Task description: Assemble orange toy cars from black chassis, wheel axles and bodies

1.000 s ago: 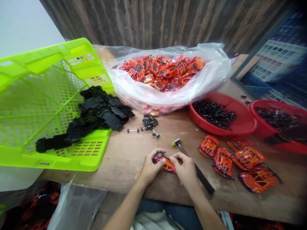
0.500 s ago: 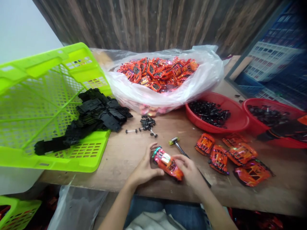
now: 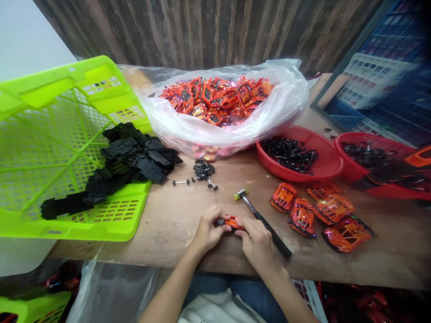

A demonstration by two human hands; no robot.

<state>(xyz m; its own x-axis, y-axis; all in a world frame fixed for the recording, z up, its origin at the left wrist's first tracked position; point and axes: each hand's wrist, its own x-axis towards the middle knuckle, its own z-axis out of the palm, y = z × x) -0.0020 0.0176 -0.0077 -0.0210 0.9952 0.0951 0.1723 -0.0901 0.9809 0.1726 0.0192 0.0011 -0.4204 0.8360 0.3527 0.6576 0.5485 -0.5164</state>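
An orange toy car [image 3: 232,222] is held between my two hands just above the wooden table, turned so its side and a black wheel show. My left hand [image 3: 213,228] pinches the end with that wheel. At the other end, the fingers of my right hand [image 3: 256,240] close on the body. Just right of my right hand lies a hammer [image 3: 261,217] with a yellowish head and black handle. Several orange car bodies [image 3: 302,216] rest farther right. Beyond my left hand is a small pile of black wheels on metal axles [image 3: 203,170].
A tipped lime-green crate [image 3: 126,220] on the left spills black plastic car bases [image 3: 134,154]. At the back stands a clear plastic bag [image 3: 286,103] full of orange car bodies. Two red bowls [image 3: 332,166] with black wheel parts sit at the right. The table edge [image 3: 168,264] runs before me.
The toy car has been rolled from top-up onto its side view, and both hands have closed in around its ends. The whole view has shifted slightly.
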